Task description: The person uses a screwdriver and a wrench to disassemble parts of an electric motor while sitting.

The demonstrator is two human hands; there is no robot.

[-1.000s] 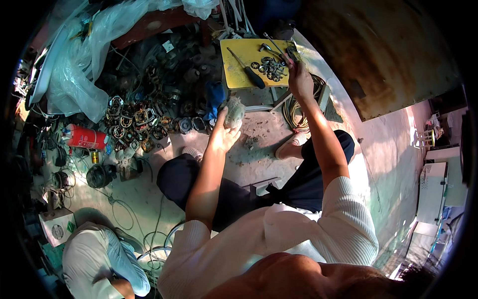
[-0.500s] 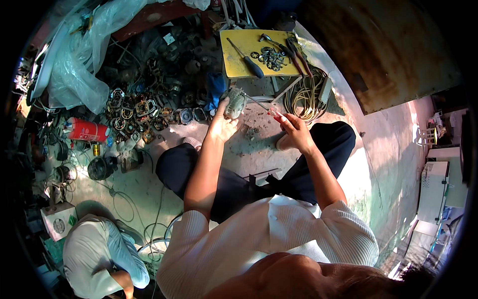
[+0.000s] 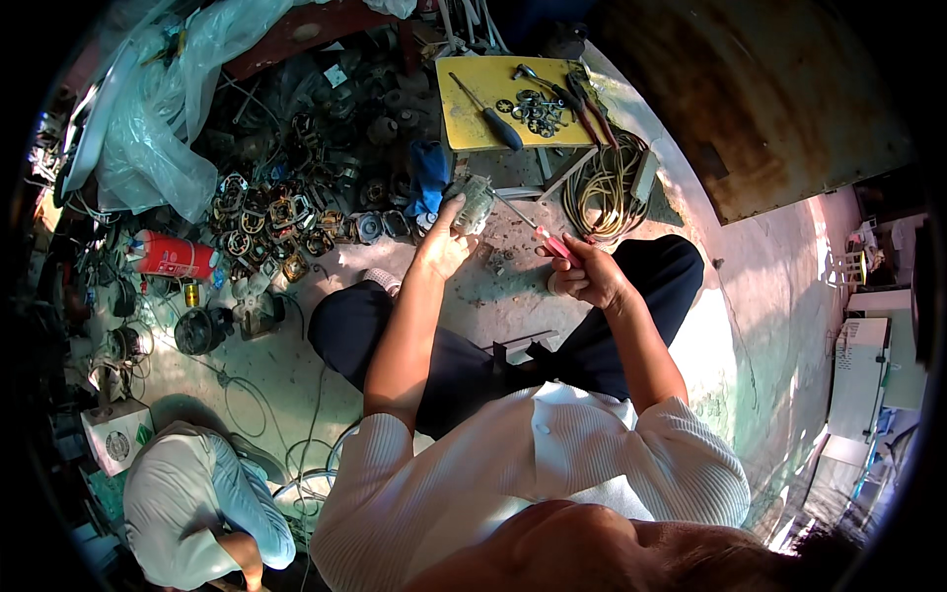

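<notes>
My left hand [image 3: 444,249] is closed around a grey, dusty metal motor part [image 3: 473,205], held up over the floor between my knees. To the right, my right hand [image 3: 595,276] grips a screwdriver [image 3: 558,249] by its red handle. Its thin shaft points up and left, with the tip at the right side of the motor part. I cannot tell whether the tip touches it or sits in a screw. My fingers hide the lower left of the part.
Ahead stands a yellow-topped stool [image 3: 473,94] with another screwdriver [image 3: 488,116], a hammer, pliers and small metal parts. Coiled cable [image 3: 602,197] lies beside it. Many motor parts [image 3: 261,217] and a red cylinder [image 3: 173,257] are at left. Another person [image 3: 187,493] crouches lower left.
My right hand has turned and drawn slightly back, showing more of the screwdriver's red handle. The motor part has tilted and shifted slightly right in my left hand.
</notes>
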